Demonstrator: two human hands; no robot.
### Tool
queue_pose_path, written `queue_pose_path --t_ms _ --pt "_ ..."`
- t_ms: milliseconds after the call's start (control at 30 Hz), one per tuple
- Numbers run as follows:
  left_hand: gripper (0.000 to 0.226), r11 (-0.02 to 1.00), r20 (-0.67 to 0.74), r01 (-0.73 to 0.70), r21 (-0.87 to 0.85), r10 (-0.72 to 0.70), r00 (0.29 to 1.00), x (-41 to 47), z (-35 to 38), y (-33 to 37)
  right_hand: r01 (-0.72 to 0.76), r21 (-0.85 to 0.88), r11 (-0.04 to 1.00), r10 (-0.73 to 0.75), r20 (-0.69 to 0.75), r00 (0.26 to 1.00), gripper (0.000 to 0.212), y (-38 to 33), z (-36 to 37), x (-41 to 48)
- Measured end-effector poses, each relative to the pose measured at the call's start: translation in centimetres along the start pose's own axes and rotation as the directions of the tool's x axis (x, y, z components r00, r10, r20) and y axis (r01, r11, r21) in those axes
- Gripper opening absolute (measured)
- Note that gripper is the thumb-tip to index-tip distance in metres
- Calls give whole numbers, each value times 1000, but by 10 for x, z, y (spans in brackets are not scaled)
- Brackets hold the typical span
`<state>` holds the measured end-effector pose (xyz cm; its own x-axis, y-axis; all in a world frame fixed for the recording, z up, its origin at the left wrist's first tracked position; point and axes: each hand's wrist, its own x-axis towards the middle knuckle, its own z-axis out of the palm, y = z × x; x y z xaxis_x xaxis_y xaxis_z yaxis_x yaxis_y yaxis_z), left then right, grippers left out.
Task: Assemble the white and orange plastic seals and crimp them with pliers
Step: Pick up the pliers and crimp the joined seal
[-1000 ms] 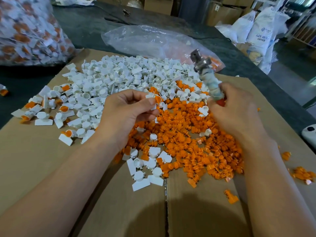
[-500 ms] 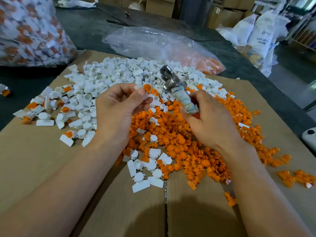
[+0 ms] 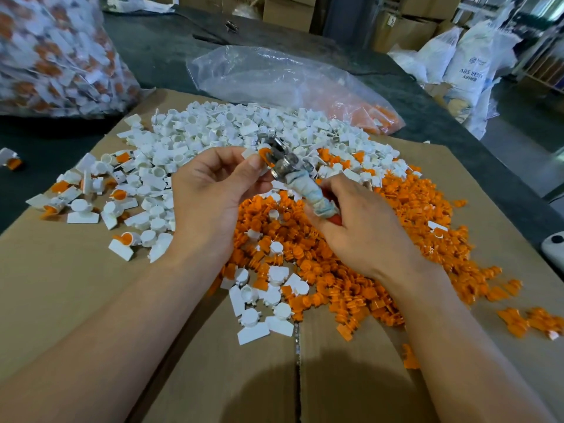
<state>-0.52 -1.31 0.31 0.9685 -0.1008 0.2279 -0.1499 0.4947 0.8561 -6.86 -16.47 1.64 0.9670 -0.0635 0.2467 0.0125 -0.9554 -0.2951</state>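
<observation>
Pinching one assembled seal (image 3: 263, 154) between thumb and fingertips, the left hand (image 3: 213, 190) held it raised above the piles, presumably so the pliers (image 3: 293, 169) could reach it freely. The right hand (image 3: 363, 227) was curled round the cloth-bound handles, with the tool tilted up and leftward. The seal sat just past the left thumb tip, against the metal head. Whether the jaws had closed on it could not be told. White parts (image 3: 213, 129) lay heaped far and left on the cardboard sheet (image 3: 76, 285), and orange parts (image 3: 396, 224) right and near, likely sorted to keep each within reach. Judged step: crimping.
</observation>
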Motion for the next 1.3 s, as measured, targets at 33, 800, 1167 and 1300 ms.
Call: queue_pose_path --t_ms 33,800,1167,1300 --pt "14 1000 0 -2 4 2 1000 0 0 0 3 -2 1000 -3 7 1000 33 -1 0 0" --pt "19 996 31 -1 90 -2 1000 -3 -1 0 54 140 989 -60 43 997 20 -4 0 -1" --pt "17 996 18 23 81 -24 1000 -2 -2 -1 46 138 989 -54 59 997 18 -6 3 -1" --pt "18 996 21 25 88 -27 999 -2 -2 -1 39 134 990 -48 67 997 17 -6 3 -1"
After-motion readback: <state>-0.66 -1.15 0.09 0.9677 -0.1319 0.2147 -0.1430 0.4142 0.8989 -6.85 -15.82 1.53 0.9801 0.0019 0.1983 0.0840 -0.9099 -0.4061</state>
